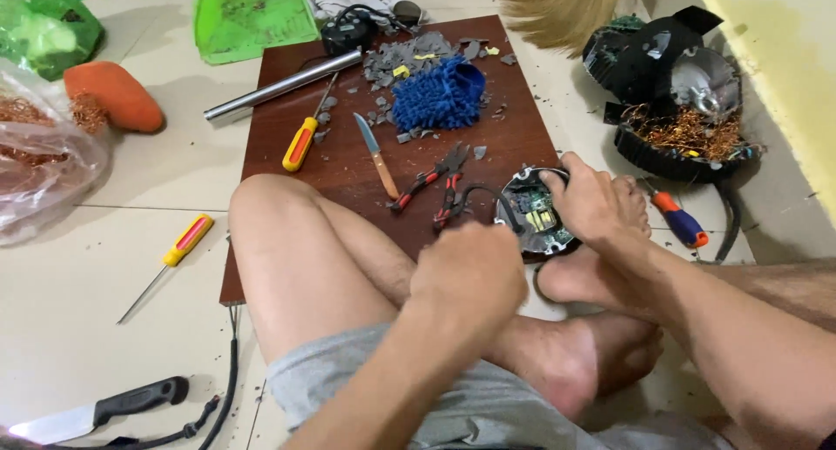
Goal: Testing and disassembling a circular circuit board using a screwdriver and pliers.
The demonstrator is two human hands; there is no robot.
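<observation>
Seated cross-legged on a pale tiled floor [131, 180], with a dark brown wooden board [287, 84] laid flat ahead of the knees. Off to the right, a black gutted housing [675, 93] full of tangled copper wire. On the board's far end, a blue shaggy mitt [440, 93] among grey plastic shards, a metal tube [283, 86] lying aslant, a yellow-handled screwdriver [302, 141], a small knife [376, 154] and red-handled pliers [431, 180]. At the board's near right corner, a round black unit with a green circuit board [535, 213], gripped at its far rim by the right hand [592, 202], fingers curled over the edge. Left hand [466, 271] clenched just beside the unit, pinching a black cable [479, 191] running from it. On the floor at left, a second yellow screwdriver [178, 245] and a black-handled knife [96, 411].
</observation>
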